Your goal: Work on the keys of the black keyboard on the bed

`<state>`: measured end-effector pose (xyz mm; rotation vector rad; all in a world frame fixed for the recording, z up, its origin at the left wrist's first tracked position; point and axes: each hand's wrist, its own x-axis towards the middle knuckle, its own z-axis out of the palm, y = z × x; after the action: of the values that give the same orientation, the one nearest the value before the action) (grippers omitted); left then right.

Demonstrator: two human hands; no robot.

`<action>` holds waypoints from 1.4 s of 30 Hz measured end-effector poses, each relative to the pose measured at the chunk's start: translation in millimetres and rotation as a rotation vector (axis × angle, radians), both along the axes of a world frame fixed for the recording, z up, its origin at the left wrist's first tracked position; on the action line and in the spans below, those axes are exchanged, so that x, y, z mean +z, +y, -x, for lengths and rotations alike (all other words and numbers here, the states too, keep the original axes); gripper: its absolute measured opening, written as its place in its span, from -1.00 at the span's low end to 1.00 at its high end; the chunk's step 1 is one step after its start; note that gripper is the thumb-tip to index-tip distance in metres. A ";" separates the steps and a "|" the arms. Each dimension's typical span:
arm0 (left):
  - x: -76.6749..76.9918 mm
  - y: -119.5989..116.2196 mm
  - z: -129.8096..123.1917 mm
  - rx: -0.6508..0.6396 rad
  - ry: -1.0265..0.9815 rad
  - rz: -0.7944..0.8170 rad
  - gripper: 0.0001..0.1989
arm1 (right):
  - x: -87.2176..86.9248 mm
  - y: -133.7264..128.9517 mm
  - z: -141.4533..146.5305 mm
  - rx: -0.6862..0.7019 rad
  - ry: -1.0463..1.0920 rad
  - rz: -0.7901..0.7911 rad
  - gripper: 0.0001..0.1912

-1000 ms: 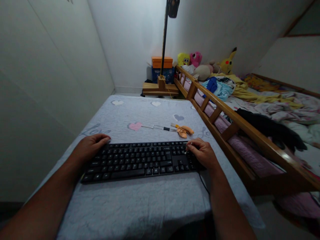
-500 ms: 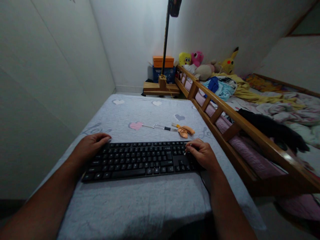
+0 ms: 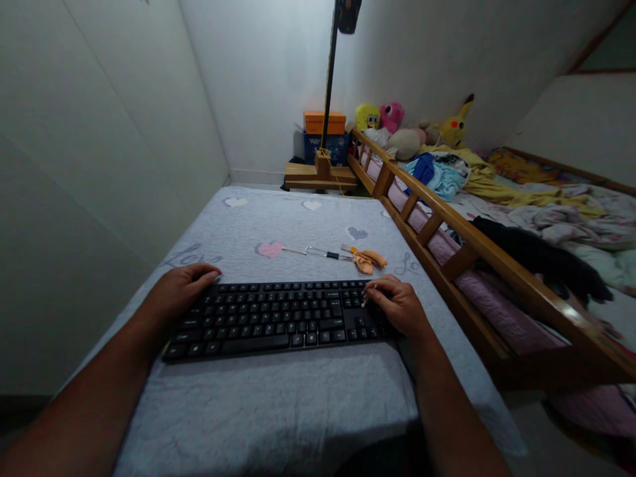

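Observation:
A black keyboard (image 3: 278, 318) lies across the cloth-covered table in front of me. My left hand (image 3: 185, 289) grips its upper left corner, fingers together along the far edge and thumb on top. Over the number keys, my right hand (image 3: 395, 305) pinches a thin cotton swab (image 3: 364, 303); one white tip points down at the keys and the other end shows above the fingers. Behind the keyboard are a thin stick (image 3: 295, 251), a wire tool with a black handle (image 3: 332, 255), a small brush (image 3: 349, 248) and a crumpled orange cloth (image 3: 366, 262).
A wooden bed rail (image 3: 432, 205) runs along the table's right side, with blankets and plush toys (image 3: 392, 118) beyond. At the far end stand a wooden stand base (image 3: 320, 175) with a dark pole and an orange box (image 3: 324, 122). A pale wall panel (image 3: 109, 165) is on the left.
My right hand has shifted slightly left over the number keys, with the swab's lower tip moving left too. My left hand and the keyboard have stayed in place.

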<state>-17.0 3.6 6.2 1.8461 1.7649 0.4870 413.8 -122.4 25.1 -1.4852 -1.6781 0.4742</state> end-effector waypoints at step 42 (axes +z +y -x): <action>3.5 -1.5 -2.8 -0.002 -0.004 0.001 -0.52 | -10.8 7.4 -4.0 -0.156 -0.095 -0.092 -0.83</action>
<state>-14.1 2.1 9.7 1.8443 1.7600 0.4886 417.7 -115.1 14.3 -1.5771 -1.6185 0.2429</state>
